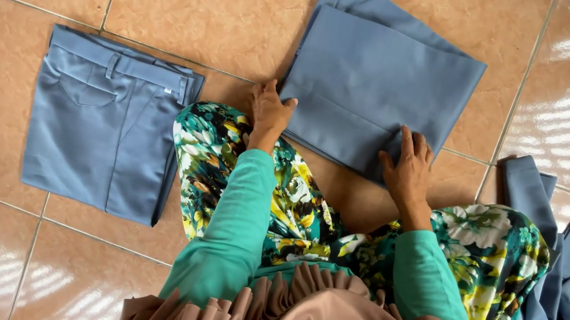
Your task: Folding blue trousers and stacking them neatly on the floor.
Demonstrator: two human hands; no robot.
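On the tiled floor (195, 4), both hands lie flat and open on the near edge of the folded blue trousers (381, 79), left hand (269, 110) at its left corner, right hand (408, 170) at its right, with another folded pair (104, 124) lying to the left.

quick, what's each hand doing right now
Left hand: open, fingers resting on the near left edge of the folded blue trousers.
Right hand: open, pressed flat on their near right corner.

No packages, labels, signs or screens observed anywhere in the frame, from upper left to lower right.
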